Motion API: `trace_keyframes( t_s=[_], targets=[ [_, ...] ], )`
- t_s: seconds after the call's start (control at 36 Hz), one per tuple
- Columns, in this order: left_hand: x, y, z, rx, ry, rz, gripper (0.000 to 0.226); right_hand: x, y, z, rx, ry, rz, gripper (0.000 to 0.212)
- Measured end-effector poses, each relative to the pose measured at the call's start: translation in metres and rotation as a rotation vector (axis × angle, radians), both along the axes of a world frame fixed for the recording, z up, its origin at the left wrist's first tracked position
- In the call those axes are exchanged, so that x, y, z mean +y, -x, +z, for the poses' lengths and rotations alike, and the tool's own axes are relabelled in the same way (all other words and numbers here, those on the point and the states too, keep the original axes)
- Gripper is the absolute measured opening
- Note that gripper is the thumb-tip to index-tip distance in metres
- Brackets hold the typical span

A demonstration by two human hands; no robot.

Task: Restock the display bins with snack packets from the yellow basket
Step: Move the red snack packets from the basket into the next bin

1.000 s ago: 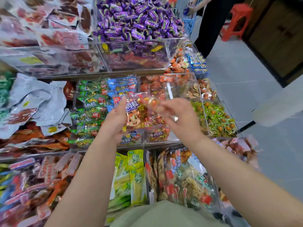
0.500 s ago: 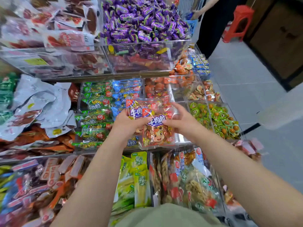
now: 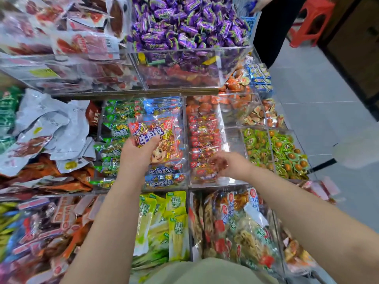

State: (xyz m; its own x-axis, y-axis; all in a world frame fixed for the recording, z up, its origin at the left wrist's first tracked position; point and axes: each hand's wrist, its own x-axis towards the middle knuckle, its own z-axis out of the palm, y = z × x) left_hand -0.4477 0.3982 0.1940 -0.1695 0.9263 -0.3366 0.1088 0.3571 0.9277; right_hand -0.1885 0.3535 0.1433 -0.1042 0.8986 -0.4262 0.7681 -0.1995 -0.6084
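Half a second ago both my hands were on the packets in front of the bins; now they are apart. My left hand [image 3: 136, 154] alone grips the packet [image 3: 164, 136], thumb across its label, and holds it up over the middle bin [image 3: 165, 188], where the blue packets [image 3: 164, 179] lie. My right hand [image 3: 224, 163] has gone down into the right bin [image 3: 205, 183], among the red packets [image 3: 203, 138]. It is blurred, so I cannot tell whether its fingers hold anything or have just let go. I judge that one packet has gone into that bin, or is about to, and that the one in my left hand is next. That packet is near the right hand but clear of it. The basket is out of view.
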Motion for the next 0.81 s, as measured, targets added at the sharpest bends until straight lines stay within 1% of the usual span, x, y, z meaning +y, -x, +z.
trace_keyframes(
  t_s=[0.03, 0.06, 0.11, 0.17, 0.22, 0.25, 0.33, 0.56, 0.67, 0.81],
  targets=[
    [0.0, 0.0, -0.001, 0.008, 0.007, -0.005, 0.037, 0.003, -0.001, 0.002, -0.137, -0.003, 0.116, 0.049],
    [-0.001, 0.0, -0.003, 0.014, 0.01, -0.004, 0.04, 0.006, 0.0, 0.004, -0.258, -0.004, 0.218, 0.051],
    [0.0, -0.002, -0.006, 0.007, 0.019, 0.002, 0.04, 0.01, 0.009, 0.007, -0.43, 0.01, 0.376, 0.04],
    [0.0, -0.004, -0.009, 0.016, 0.041, -0.005, 0.04, 0.011, 0.022, 0.004, -0.493, 0.029, 0.472, 0.031],
    [0.001, -0.007, -0.012, 0.015, 0.048, -0.005, 0.025, 0.013, 0.033, -0.002, -0.526, 0.028, 0.516, 0.029],
    [0.001, -0.007, -0.013, 0.014, 0.048, -0.005, 0.02, 0.015, 0.037, -0.005, -0.537, 0.028, 0.517, 0.028],
    [0.003, -0.007, -0.015, 0.006, 0.024, -0.022, 0.015, 0.025, 0.043, -0.015, -0.541, 0.005, 0.507, 0.027],
    [0.006, -0.003, -0.02, -0.017, 0.03, -0.042, 0.017, 0.036, 0.05, -0.03, -0.567, -0.037, 0.452, 0.034],
    [0.005, -0.004, -0.02, -0.017, 0.027, -0.045, 0.016, 0.03, 0.05, -0.036, -0.557, -0.056, 0.437, 0.029],
    [0.002, -0.005, -0.019, 0.002, 0.015, -0.038, 0.018, 0.028, 0.057, -0.039, -0.62, 0.015, 0.342, 0.03]
  ],
)
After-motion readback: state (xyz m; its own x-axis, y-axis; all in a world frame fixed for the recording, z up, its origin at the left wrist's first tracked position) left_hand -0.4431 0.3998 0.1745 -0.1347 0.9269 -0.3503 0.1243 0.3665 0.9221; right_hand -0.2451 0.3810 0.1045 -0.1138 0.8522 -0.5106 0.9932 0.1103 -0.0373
